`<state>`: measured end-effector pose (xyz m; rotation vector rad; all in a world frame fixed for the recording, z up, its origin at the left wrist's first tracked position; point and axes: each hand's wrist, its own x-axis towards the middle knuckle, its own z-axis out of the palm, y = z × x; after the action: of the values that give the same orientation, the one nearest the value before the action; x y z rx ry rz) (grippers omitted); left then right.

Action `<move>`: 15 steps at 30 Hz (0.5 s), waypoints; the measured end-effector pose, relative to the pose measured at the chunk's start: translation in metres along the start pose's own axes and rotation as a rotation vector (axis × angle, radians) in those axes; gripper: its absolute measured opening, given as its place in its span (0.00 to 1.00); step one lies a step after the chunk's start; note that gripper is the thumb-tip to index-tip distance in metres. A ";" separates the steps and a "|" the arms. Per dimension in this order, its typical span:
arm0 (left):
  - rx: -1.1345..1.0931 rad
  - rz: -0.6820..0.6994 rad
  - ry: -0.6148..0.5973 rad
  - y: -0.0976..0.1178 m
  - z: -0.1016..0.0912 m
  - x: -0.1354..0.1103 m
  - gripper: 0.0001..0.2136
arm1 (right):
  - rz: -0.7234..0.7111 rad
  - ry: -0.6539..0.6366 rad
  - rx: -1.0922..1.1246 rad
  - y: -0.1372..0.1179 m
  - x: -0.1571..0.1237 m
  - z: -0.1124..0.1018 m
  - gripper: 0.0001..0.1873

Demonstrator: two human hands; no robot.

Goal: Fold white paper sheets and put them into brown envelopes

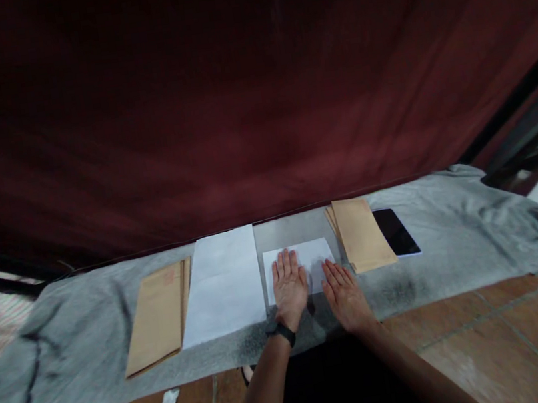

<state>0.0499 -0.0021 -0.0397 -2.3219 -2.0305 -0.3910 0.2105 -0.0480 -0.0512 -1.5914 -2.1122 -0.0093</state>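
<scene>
A folded white sheet of paper (311,250) lies on the grey cloth in front of me. My left hand (289,286) rests flat on its left half, fingers stretched out, with a dark band on the wrist. Flat on the right end of the same paper is my right hand (344,294), its fingers straight and close together. Just left of the folded paper are larger white sheets (223,282), spread flat. Close to my right hand lies a small pile of brown envelopes (363,234).
More brown envelopes (155,316) lie at the left. A dark-screened tablet or phone (397,232) sits right of the small envelopes. Grey cloth (445,229) covers the long surface, backed by a dark red panel (258,129). A white scrap (168,402) is on the tiled floor (495,329).
</scene>
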 end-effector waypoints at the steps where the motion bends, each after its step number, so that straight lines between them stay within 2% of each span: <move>1: 0.003 0.003 -0.006 0.000 0.000 0.000 0.25 | -0.018 -0.017 0.038 -0.005 0.012 0.002 0.27; 4: 0.002 0.023 -0.019 -0.001 0.001 0.001 0.25 | -0.043 -0.045 0.107 -0.021 0.050 0.011 0.28; 7: -0.004 0.007 -0.020 -0.002 0.004 0.002 0.26 | -0.062 -0.090 0.092 -0.026 0.073 0.023 0.27; 10: -0.018 -0.035 0.006 -0.002 0.007 0.003 0.26 | -0.032 -0.099 0.019 -0.017 0.077 0.033 0.27; 15: -0.059 -0.163 0.092 0.001 0.013 0.007 0.26 | 0.056 -0.035 -0.099 0.002 0.067 0.039 0.30</move>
<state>0.0536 0.0066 -0.0508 -2.1322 -2.1990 -0.5604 0.1844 0.0244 -0.0608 -1.7198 -2.1218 -0.0691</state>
